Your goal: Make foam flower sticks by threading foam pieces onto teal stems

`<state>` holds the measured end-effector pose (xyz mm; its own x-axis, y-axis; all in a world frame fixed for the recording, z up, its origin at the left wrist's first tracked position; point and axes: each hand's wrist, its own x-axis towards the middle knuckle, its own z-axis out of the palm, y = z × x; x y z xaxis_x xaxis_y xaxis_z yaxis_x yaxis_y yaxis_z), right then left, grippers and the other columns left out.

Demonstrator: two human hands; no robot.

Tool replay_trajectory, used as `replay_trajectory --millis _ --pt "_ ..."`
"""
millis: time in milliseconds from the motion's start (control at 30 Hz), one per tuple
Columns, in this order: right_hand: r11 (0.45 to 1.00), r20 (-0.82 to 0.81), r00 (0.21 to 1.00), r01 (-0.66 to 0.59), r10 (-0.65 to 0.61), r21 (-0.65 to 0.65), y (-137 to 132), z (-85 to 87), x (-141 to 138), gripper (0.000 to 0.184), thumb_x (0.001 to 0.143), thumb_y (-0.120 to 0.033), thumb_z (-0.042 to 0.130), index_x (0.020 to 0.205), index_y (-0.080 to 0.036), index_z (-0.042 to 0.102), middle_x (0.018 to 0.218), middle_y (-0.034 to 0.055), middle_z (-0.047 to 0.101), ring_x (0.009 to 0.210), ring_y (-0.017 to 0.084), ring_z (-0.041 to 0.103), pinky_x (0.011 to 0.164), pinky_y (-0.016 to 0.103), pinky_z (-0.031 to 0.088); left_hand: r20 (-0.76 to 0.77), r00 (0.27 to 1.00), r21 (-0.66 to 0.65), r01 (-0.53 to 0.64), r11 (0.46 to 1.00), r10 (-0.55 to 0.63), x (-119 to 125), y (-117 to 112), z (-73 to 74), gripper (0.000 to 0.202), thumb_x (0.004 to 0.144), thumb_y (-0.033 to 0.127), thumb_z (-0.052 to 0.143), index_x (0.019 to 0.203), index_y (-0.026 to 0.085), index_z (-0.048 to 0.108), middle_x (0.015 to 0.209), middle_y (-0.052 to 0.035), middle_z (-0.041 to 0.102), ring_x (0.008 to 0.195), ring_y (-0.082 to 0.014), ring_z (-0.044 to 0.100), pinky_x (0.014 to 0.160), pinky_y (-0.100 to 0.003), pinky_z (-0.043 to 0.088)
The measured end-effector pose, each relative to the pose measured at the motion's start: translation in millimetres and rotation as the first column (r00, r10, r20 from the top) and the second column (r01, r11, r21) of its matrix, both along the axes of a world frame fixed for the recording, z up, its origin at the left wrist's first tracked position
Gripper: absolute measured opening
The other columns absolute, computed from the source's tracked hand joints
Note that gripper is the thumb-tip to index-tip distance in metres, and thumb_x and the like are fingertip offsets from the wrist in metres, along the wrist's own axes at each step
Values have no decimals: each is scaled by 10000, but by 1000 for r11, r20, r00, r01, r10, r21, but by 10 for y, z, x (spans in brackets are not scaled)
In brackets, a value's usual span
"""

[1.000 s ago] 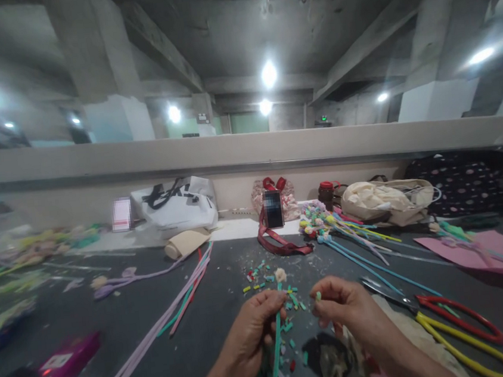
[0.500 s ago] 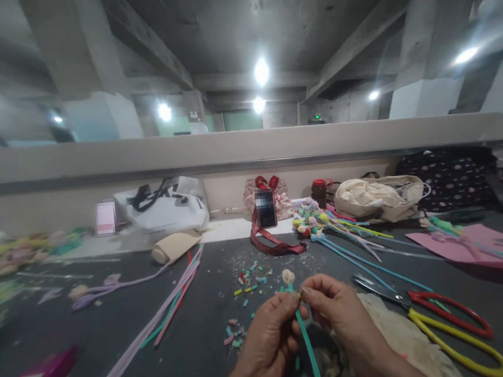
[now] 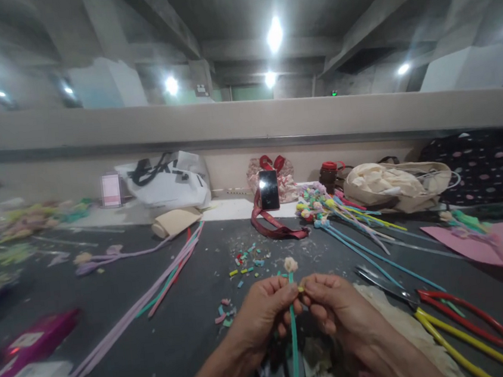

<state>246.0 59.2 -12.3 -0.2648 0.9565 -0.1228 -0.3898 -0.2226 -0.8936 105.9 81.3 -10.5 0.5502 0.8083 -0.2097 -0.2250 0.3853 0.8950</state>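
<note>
My left hand [image 3: 260,313] pinches a teal stem [image 3: 293,340] that runs down towards me, with a small cream flower bud [image 3: 290,264] at its top end. My right hand [image 3: 336,308] meets it fingertip to fingertip, pinching a tiny yellowish piece [image 3: 302,287] right beside the stem just under the bud. Both hands hover low over the dark table [image 3: 182,340].
Red and yellow scissors [image 3: 445,318] lie to the right on a beige cloth. Coloured scraps [image 3: 245,264] litter the middle. Long pink and teal strips [image 3: 163,288] lie left, finished flower stems [image 3: 339,215] ahead, a phone [image 3: 268,189], bags [image 3: 167,182] and pink paper [image 3: 491,241] behind.
My hands came together: the right hand, apart from the left a second ago, now touches it at the stem's top. The view has tilted slightly downward.
</note>
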Motion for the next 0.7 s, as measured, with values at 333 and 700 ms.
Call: replay_trajectory --millis 333,700 --pt "1000 -73 997 -6 6 1 -69 37 -82 244 641 -310 634 547 -112 526 430 -52 473 294 -8 296 284 116 185 22 1000 43 6 999 -7 -68 -99 3 258 639 371 626 589 138 527 430 60 453 310 -6 310 307 -125 209" --pt "998 63 998 28 -32 53 18 137 -205 321 621 -419 625 590 -133 483 441 -77 442 279 -9 297 299 129 189 6 998 204 -66 977 67 -146 -55 75 277 618 386 632 567 137 521 466 54 503 332 -13 347 335 -139 229"
